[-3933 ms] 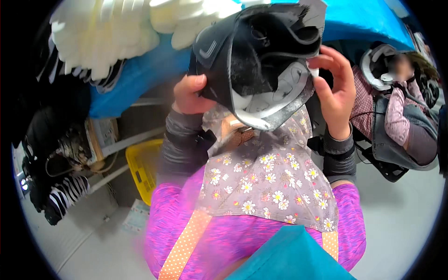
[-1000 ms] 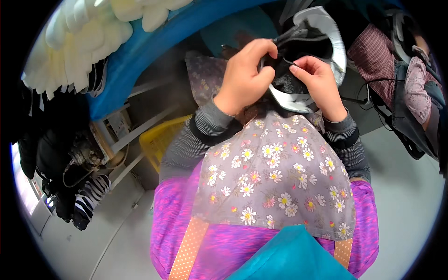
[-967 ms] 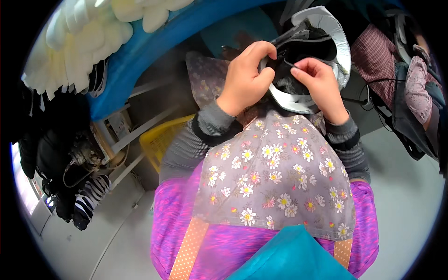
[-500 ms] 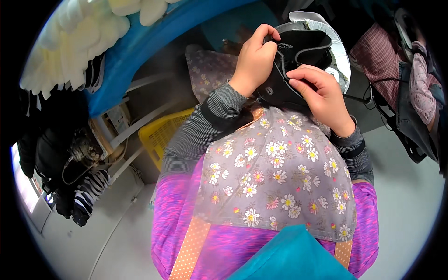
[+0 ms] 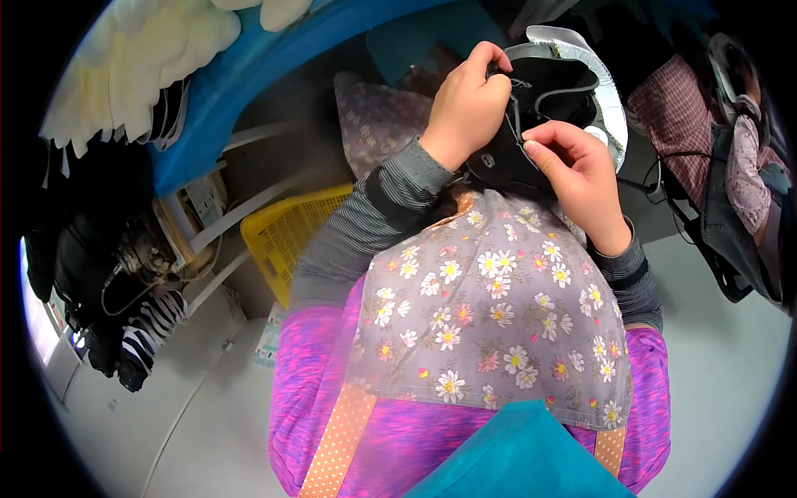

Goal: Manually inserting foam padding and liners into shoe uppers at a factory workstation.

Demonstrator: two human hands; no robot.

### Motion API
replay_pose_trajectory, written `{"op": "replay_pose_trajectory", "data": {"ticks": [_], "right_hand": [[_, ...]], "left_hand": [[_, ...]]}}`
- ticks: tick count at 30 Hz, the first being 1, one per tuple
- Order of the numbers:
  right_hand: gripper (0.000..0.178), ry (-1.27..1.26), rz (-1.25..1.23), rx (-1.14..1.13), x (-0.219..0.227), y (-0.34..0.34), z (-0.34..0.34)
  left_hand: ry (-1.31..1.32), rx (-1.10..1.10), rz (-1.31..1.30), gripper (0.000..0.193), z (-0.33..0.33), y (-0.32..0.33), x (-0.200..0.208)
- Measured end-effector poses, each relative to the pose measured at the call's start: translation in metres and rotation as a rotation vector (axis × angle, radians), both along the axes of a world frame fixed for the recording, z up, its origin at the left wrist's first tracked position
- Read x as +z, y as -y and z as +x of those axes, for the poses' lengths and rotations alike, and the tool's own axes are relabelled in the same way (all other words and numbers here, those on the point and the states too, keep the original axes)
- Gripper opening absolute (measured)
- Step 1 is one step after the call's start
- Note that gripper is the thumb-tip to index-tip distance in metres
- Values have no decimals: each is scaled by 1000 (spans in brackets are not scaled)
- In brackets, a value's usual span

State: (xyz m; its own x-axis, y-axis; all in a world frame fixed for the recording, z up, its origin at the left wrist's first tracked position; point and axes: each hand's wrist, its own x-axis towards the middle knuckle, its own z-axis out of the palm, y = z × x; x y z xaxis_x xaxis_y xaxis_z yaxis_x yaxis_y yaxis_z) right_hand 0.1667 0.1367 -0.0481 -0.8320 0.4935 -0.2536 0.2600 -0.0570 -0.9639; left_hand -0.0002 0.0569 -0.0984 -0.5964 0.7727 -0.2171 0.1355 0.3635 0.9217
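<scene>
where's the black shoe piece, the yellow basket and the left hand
black shoe piece (image 5: pixel 552 87), head view, on its dark upper between the hands
yellow basket (image 5: pixel 286 232), head view, on its mesh side wall
left hand (image 5: pixel 469 104), head view, on its back

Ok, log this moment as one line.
left hand: grips black fabric shoe upper | right hand: pinches its edge | below: floral apron

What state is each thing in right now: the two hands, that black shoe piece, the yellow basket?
Left hand: closed, gripping the top edge of the shoe upper.
Right hand: fingers pinched at its black cord.
Black fabric shoe upper with silver lining: held up off the lap, opening spread.
Yellow plastic mesh basket: upright under the table, contents hidden.
</scene>
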Motion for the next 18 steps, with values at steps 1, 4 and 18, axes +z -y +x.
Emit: {"op": "replay_pose_trajectory", "data": {"ticks": [1, 4, 18], "right_hand": [[12, -18, 14, 10, 0, 0, 0], [11, -10, 65, 48, 12, -2, -3], [17, -201, 21, -43, 7, 8, -31]], "left_hand": [[-28, 1, -4, 23, 0, 0, 1], [-71, 0, -10, 23, 0, 1, 1], [-636, -142, 106, 67, 3, 35, 53]]}}
